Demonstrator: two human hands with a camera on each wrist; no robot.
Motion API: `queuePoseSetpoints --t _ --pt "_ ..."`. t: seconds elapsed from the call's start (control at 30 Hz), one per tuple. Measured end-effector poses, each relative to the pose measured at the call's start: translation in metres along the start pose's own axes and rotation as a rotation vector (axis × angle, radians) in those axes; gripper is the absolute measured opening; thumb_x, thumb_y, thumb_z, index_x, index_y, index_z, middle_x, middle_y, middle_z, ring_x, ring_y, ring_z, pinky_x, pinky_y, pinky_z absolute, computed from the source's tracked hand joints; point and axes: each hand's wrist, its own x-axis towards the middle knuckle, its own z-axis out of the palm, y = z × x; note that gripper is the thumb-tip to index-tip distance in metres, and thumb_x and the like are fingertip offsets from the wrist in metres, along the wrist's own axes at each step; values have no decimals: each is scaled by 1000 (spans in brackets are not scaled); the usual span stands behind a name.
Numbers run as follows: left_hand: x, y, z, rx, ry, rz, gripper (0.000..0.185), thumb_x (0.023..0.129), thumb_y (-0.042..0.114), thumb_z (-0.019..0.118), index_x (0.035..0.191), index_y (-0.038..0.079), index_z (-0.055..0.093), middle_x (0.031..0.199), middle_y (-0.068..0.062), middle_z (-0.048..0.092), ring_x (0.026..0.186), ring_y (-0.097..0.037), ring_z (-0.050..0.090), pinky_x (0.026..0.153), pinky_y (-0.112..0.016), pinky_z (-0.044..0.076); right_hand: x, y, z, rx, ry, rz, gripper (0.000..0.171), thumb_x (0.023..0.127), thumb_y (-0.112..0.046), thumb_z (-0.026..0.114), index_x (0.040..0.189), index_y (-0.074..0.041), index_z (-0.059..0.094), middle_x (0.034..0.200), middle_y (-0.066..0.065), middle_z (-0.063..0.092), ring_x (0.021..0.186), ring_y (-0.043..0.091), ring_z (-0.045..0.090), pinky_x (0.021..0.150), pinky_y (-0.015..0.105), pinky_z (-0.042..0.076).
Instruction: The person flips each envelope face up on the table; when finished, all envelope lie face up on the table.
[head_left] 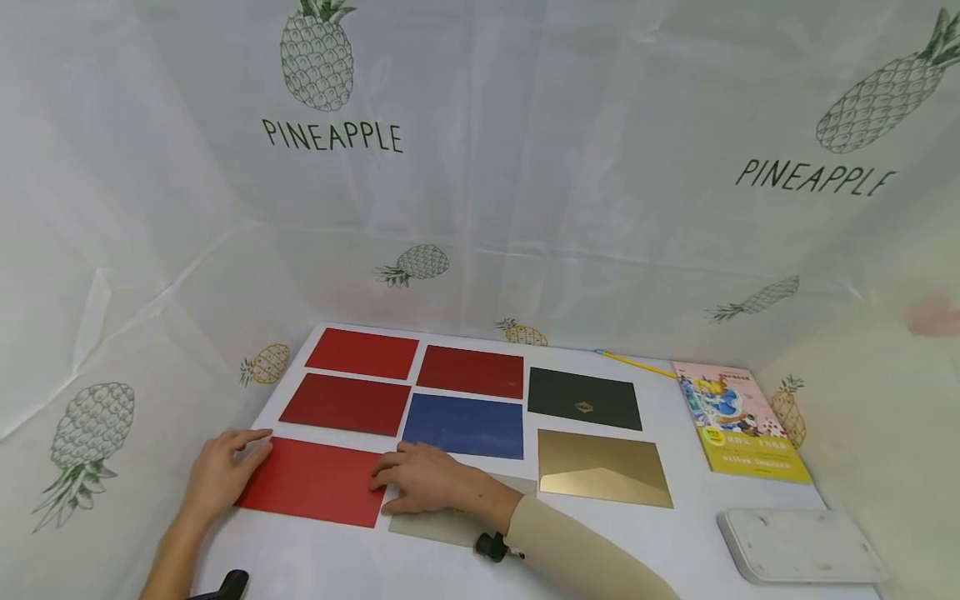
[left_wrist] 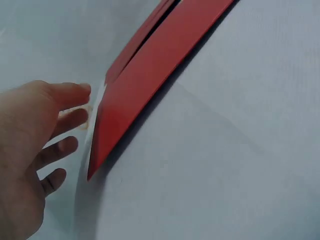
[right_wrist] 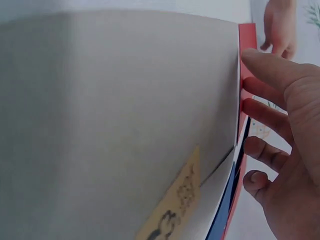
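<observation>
A bright red rectangular card (head_left: 315, 483) lies flat at the front left of the white table. My left hand (head_left: 222, 472) is at its left edge, thumb along the card and fingers loosely spread. At the right edge rests my right hand (head_left: 423, 477), its fingertips on the red surface. In the left wrist view the left fingers (left_wrist: 60, 122) stand beside the card's end. The right wrist view has the right fingers (right_wrist: 270, 107) relaxed over the red edge. A beige-grey card (right_wrist: 150, 75) lies under the right forearm, partly hidden, with a marked yellowish strip on it.
Behind are a dark red card (head_left: 345, 404), another red one (head_left: 362, 354), a second dark red one (head_left: 471, 372) and a blue card (head_left: 465, 427). Rightward lie dark green (head_left: 585, 396) and gold (head_left: 603, 471) cards, a pencil (head_left: 637, 362), a book (head_left: 750, 425) and a white slab (head_left: 802, 546).
</observation>
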Motion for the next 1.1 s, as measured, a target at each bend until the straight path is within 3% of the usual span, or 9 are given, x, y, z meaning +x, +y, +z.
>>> queuePoseSetpoints --t 0.13,0.23,0.33,0.47,0.6,0.73,0.9,1.0,1.1 --pt "-4 -8 -3 27 11 88 23 94 4 66 115 2 74 108 -23 70 94 -37 61 76 -37 50 2 -1 0 8 -10 8 42 93 -53 66 132 -37 65 135 -19 56 117 3 49 86 19 41" --pt "-6 -14 -5 26 15 151 34 86 -13 62 112 4 75 105 -18 72 91 -33 65 76 -14 45 2 -2 0 17 -21 18 42 93 -53 66 133 -38 65 136 -19 56 117 3 49 87 21 41" --pt "-8 -18 -7 22 -8 165 42 80 -18 65 112 8 76 106 -14 73 92 -31 65 77 -6 40 2 -2 0 14 -28 28 43 92 -53 67 133 -39 64 136 -19 55 116 3 49 87 22 41" --pt "-12 -19 -10 22 -49 143 40 77 -12 75 109 12 78 106 -10 73 94 -23 65 76 -9 43 1 -3 -1 12 -30 34 44 91 -55 67 133 -38 64 136 -19 55 115 3 49 88 23 41" --pt "-15 -22 -13 15 -47 145 38 77 -7 78 107 16 79 107 -8 73 97 2 57 78 -8 40 1 -3 -1 25 -42 52 46 90 -57 67 133 -39 64 136 -19 55 121 4 48 97 30 43" --pt "-16 -25 -14 -25 -32 155 37 79 -6 77 109 16 79 108 -5 72 100 21 45 79 -4 38 2 -2 2 15 -44 62 51 86 -64 68 132 -40 63 136 -20 54 122 3 46 94 27 43" --pt "-18 -23 -16 -71 9 134 34 86 -4 73 114 14 77 113 4 69 99 22 43 74 -6 39 3 -3 4 1 -10 53 58 82 -74 64 129 -40 61 132 -19 53 119 1 45 85 20 37" --pt "-18 -20 -19 -98 76 129 42 84 -12 67 116 15 76 114 8 67 96 17 46 71 -8 38 3 -4 2 30 29 39 54 85 -73 60 127 -39 61 128 -19 55 118 0 47 87 19 37" --pt "-17 -18 -21 -128 164 115 49 80 -19 64 114 14 76 112 13 65 93 14 48 72 -7 37 2 -4 -4 126 80 19 43 92 -64 59 125 -38 63 122 -22 59 114 -3 49 92 17 38"
